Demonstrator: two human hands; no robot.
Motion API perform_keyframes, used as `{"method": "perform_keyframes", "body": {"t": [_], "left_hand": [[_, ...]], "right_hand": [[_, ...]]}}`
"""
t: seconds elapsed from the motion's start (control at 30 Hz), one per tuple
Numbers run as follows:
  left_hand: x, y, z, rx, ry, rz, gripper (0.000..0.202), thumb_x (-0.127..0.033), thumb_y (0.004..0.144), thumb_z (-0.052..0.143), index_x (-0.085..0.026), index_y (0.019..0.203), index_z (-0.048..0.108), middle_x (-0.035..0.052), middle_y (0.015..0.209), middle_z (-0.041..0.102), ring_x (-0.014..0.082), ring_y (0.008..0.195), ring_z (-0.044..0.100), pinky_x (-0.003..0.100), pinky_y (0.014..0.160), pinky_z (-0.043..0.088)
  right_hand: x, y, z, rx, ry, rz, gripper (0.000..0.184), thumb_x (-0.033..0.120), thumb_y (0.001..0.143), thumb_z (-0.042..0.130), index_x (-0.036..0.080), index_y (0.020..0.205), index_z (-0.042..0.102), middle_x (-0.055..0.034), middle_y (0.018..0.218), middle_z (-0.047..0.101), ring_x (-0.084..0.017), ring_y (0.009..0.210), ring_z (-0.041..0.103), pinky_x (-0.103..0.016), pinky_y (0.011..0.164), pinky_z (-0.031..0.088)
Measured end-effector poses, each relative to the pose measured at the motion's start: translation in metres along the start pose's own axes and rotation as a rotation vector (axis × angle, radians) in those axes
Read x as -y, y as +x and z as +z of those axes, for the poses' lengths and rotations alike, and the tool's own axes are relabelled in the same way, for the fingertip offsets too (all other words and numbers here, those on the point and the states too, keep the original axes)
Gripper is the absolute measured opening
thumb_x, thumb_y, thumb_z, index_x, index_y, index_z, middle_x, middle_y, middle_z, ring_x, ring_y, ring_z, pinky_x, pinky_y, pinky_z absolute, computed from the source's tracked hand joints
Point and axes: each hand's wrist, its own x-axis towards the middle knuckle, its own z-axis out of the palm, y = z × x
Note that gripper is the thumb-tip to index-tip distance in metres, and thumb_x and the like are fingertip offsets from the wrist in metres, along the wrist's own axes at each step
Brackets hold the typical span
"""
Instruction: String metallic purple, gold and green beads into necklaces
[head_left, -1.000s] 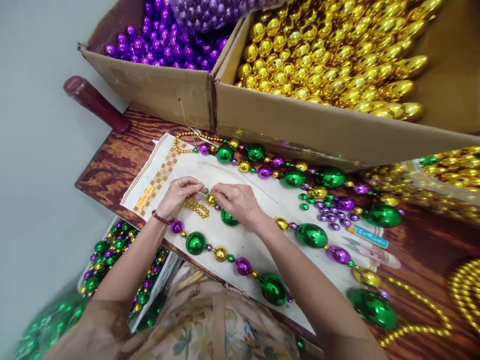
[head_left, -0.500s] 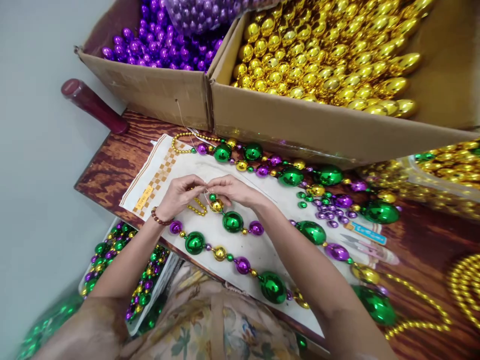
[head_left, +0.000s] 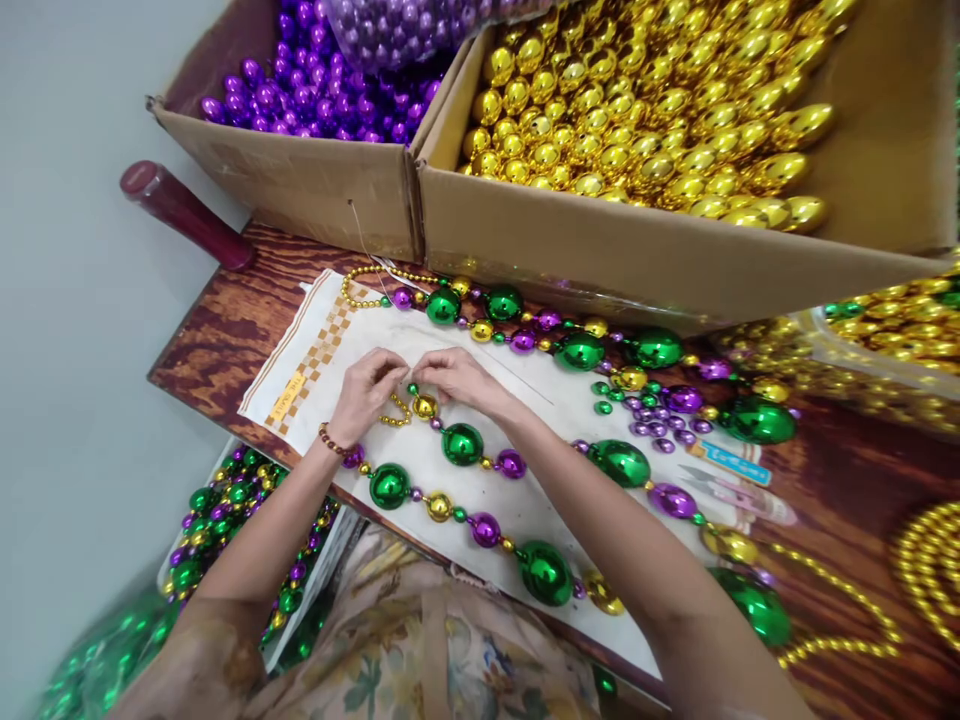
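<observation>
Head cam: wooden table (head_left: 214,325), white cloth (head_left: 409,335) on top; all places ref. cloth. L hand (head_left: 365,392), 1 ea.: over cloth's left half, thumb & fingertips pinched tog. on end of bead strand (head_left: 463,444); exact grip pt. too sm. to tell. R hand (head_left: 466,380), 1 ea.: just beside L hand, over cloth, fingertips likewise closed on same end. Bead strand, green/gold/purple: lies on cloth, running right from hands. Second strand (head_left: 579,352), same colors: along cloth's far edge. Third strand (head_left: 389,487): along cloth's near edge. Loose beads (head_left: 663,446), sm., purple & green: cloth's right part. Snips (head_left: 757,502) & blue strip (head_left: 735,464): cloth's right end. Purple-bead carton (head_left: 285,185) & gold-bead carton (head_left: 600,225): beyond cloth. Maroon bottle (head_left: 187,216): beyond cloth's far left corner.
</observation>
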Motion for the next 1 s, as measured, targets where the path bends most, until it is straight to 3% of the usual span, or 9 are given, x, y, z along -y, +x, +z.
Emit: {"method": "perform_keyframes", "body": {"t": [0.17,0.3,0.4,0.5,0.63,0.7,0.8,1.0], "left_hand": [[-0.004,0.003,-0.002,0.081,-0.423,-0.389,0.030,-0.040,0.077,0.074,-0.017,0.084,0.056,0.0008,0.072,0.069,0.0086,0.049,0.058,0.019,0.046,0.036],[-0.014,0.008,-0.006,0.122,-0.618,-0.532,0.035,-0.034,0.067,0.083,-0.015,0.080,0.057,0.0017,0.071,0.070,0.0083,0.050,0.061,0.015,0.044,0.034],[-0.021,0.009,-0.009,0.185,-0.711,-0.584,0.031,-0.026,0.065,0.085,-0.013,0.077,0.060,0.0027,0.072,0.071,0.0065,0.051,0.059,0.016,0.048,0.041],[-0.024,0.006,-0.012,0.251,-0.720,-0.573,0.027,-0.024,0.067,0.085,-0.013,0.076,0.062,0.0031,0.071,0.071,0.0080,0.055,0.062,0.018,0.053,0.047],[-0.029,0.003,-0.017,0.349,-0.618,-0.455,0.026,-0.028,0.072,0.082,-0.014,0.079,0.062,0.0031,0.072,0.070,0.0099,0.059,0.064,0.020,0.058,0.050],[-0.033,0.004,-0.018,0.383,-0.538,-0.359,0.025,-0.031,0.077,0.079,-0.015,0.082,0.062,0.0021,0.072,0.069,0.0104,0.061,0.064,0.022,0.061,0.051],[-0.035,0.008,-0.018,0.344,-0.389,-0.196,0.025,-0.035,0.079,0.077,-0.016,0.082,0.061,0.0009,0.071,0.067,0.0109,0.064,0.063,0.022,0.062,0.049],[-0.027,0.011,-0.013,0.265,-0.183,0.009,0.021,-0.036,0.085,0.071,-0.017,0.085,0.061,0.0018,0.075,0.065,0.0123,0.068,0.062,0.024,0.064,0.047]], "right_hand": [[0.013,-0.031,0.005,-0.273,-0.582,-0.216,0.018,0.022,0.086,0.051,0.020,0.086,0.069,-0.0034,0.092,0.071,-0.018,0.081,0.061,-0.026,0.062,0.033],[0.022,-0.053,0.022,-0.124,-0.863,-0.207,0.022,0.025,0.093,0.046,0.023,0.097,0.068,-0.0037,0.091,0.074,-0.019,0.075,0.064,-0.028,0.057,0.026],[0.021,-0.057,0.026,0.019,-0.925,-0.208,0.022,0.022,0.094,0.046,0.022,0.093,0.068,-0.0049,0.091,0.074,-0.019,0.074,0.064,-0.028,0.056,0.024],[0.015,-0.049,0.012,0.036,-0.722,-0.236,0.019,0.023,0.091,0.052,0.020,0.080,0.067,-0.0026,0.084,0.072,-0.016,0.073,0.062,-0.025,0.058,0.029],[0.007,-0.027,-0.011,-0.160,-0.178,-0.264,0.023,0.035,0.091,0.055,0.017,0.085,0.068,-0.0010,0.075,0.067,-0.010,0.058,0.057,-0.022,0.054,0.036],[0.005,-0.017,-0.015,-0.015,0.031,-0.194,0.023,0.034,0.089,0.054,0.015,0.090,0.067,0.0017,0.067,0.064,-0.007,0.044,0.050,-0.020,0.046,0.035],[0.003,-0.007,-0.016,0.261,0.207,-0.084,0.017,0.026,0.082,0.057,0.014,0.090,0.067,0.0052,0.058,0.062,-0.004,0.034,0.039,-0.018,0.037,0.028],[-0.001,-0.003,-0.018,0.476,0.370,-0.027,0.021,0.024,0.073,0.064,0.012,0.090,0.068,-0.0021,0.074,0.074,-0.001,0.034,0.035,-0.016,0.035,0.024]]}}
